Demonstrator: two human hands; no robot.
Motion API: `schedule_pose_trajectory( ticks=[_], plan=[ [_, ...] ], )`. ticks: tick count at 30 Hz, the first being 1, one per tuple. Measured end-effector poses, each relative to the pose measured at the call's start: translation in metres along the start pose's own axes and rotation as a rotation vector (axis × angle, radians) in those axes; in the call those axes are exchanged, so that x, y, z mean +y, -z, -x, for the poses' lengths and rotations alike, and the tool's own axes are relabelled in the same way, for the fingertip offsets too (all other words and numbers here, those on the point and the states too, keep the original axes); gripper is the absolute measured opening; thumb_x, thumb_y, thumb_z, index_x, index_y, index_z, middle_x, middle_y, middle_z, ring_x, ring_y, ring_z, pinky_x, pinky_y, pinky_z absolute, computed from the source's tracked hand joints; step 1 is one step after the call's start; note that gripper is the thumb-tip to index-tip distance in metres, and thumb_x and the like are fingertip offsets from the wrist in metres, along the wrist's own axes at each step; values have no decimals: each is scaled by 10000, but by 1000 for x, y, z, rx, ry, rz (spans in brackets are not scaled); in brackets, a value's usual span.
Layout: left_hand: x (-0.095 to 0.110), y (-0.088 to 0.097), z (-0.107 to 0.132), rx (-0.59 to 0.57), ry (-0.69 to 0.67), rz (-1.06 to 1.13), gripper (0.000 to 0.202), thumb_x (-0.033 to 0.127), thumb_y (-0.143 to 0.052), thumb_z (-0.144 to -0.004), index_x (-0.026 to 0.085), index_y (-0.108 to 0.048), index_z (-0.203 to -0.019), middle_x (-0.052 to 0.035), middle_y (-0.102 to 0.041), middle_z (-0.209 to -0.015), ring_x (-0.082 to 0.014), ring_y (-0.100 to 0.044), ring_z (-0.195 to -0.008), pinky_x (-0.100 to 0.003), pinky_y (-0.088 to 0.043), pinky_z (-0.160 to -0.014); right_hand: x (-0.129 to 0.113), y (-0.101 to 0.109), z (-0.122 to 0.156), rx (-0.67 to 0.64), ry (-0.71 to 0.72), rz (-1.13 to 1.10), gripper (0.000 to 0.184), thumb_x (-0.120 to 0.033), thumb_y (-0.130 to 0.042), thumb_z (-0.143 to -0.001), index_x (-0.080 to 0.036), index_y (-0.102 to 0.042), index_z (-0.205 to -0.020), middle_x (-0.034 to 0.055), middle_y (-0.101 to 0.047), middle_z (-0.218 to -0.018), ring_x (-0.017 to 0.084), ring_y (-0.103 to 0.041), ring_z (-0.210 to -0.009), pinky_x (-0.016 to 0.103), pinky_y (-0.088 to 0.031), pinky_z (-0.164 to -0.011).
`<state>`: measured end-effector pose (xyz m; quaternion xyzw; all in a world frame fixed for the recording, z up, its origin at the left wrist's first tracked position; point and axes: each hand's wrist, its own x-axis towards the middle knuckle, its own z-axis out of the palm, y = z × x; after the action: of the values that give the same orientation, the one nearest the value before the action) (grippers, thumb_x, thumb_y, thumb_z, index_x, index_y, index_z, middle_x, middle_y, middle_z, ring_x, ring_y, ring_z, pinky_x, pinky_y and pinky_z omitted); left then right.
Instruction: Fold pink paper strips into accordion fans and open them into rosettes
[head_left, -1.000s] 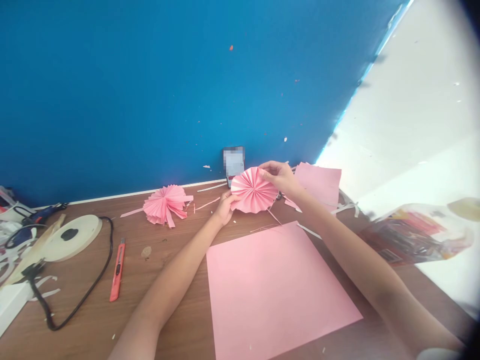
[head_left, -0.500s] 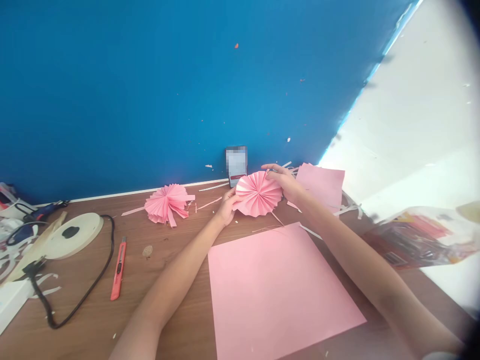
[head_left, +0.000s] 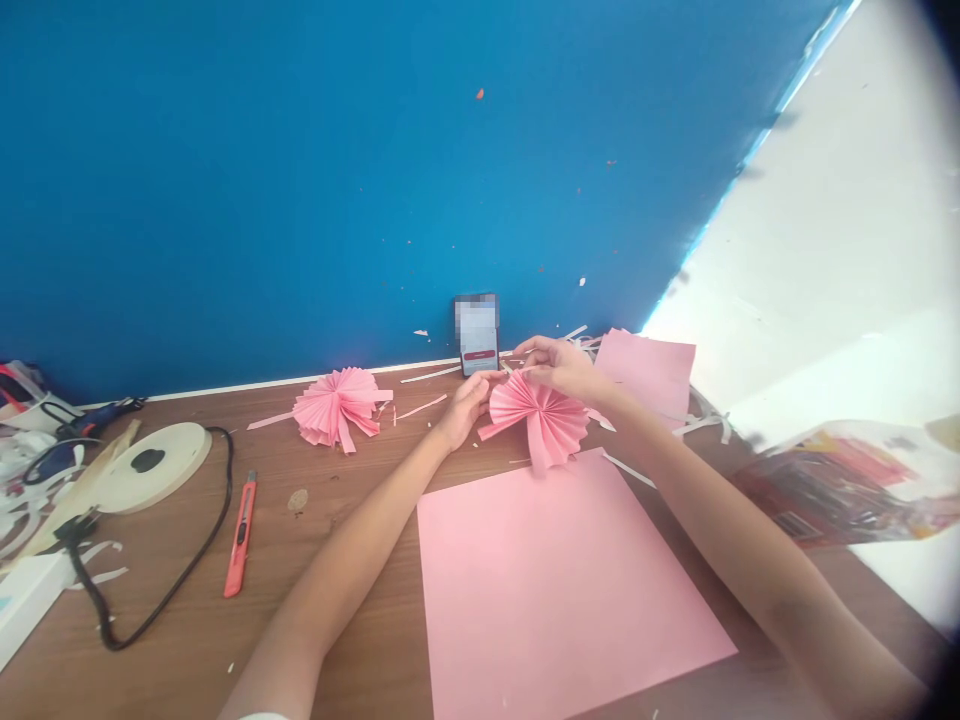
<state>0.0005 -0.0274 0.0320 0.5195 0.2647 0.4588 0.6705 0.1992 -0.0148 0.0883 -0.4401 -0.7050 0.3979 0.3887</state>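
Observation:
Pinched by its top edge, a pink pleated paper rosette [head_left: 551,425] hangs from my right hand [head_left: 559,365], with paper strips sticking out of it. Just left of the rosette is my left hand [head_left: 466,408], its fingers stretched out and holding nothing. A second pink rosette [head_left: 335,408] with loose strips lies on the table farther left. Below my hands a large pink paper sheet [head_left: 562,590] lies flat on the wooden tabletop.
A phone [head_left: 478,335] leans upright against the blue wall. More pink paper [head_left: 649,375] sits at the back right. To the left lie a red box cutter [head_left: 241,535], a roll of white tape [head_left: 169,470] and a black cable [head_left: 199,575]. A plastic bag [head_left: 847,475] is at the right.
My left hand has let go of the rosette and its fingers have straightened. The right hand has turned the rosette, which moved slightly right and down, so strips now show on it.

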Motion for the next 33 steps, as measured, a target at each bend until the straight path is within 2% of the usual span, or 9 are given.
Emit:
schedule_pose_trajectory(
  ticks=[3,8,11,15,20,29,33],
  plan=[
    [-5,0,-4,49,-5,-45,391,478,-618,-776,148,-638,-984,-65,-659,-931,-162,-600,-835,-249,-438,-751,-7,-11,4,-82,108,187,309,-162,-559,-714,-182,-602,-1019,-33,-629,-664,133,-561,-621,253,-409,-627],
    [-10,-7,-2,135,-37,-247,311,433,-669,-742,125,-635,-771,-7,-615,-734,-112,-528,-675,-218,-382,-656,-10,-21,8,-36,209,385,312,-126,-542,-716,-171,-622,-1014,-5,-651,-713,140,-571,-648,248,-398,-639],
    [-7,-8,0,128,-57,-233,295,430,-643,-762,140,-593,-770,15,-582,-711,-97,-498,-651,-206,-364,-629,-11,-19,8,-22,223,360,300,-138,-534,-728,-174,-630,-1010,9,-653,-755,150,-581,-692,251,-402,-657],
    [-5,-7,1,116,-66,-169,277,405,-627,-769,151,-521,-738,36,-521,-674,-80,-451,-609,-192,-334,-592,-14,-16,7,-7,188,289,382,-121,-484,-715,-167,-607,-1074,-29,-584,-645,128,-530,-604,246,-387,-615],
    [-8,-4,0,123,-78,-154,276,374,-619,-764,149,-479,-688,41,-464,-651,-70,-403,-585,-190,-301,-571,-12,-17,7,23,108,237,279,-157,-486,-703,-161,-622,-946,-52,-508,-573,110,-455,-546,240,-353,-566],
    [-8,-3,1,130,-76,-122,268,374,-615,-773,155,-476,-706,44,-460,-651,-71,-411,-586,-186,-312,-572,-6,-17,5,29,57,146,214,-177,-513,-721,-179,-608,-914,-22,-587,-681,122,-508,-620,245,-381,-613],
    [-9,-4,-1,107,-86,-80,241,382,-629,-774,166,-533,-822,27,-546,-740,-90,-506,-665,-195,-381,-638,-9,-15,5,30,84,188,246,-174,-487,-743,-179,-610,-955,2,-628,-771,139,-541,-686,258,-408,-659]
  ],
)
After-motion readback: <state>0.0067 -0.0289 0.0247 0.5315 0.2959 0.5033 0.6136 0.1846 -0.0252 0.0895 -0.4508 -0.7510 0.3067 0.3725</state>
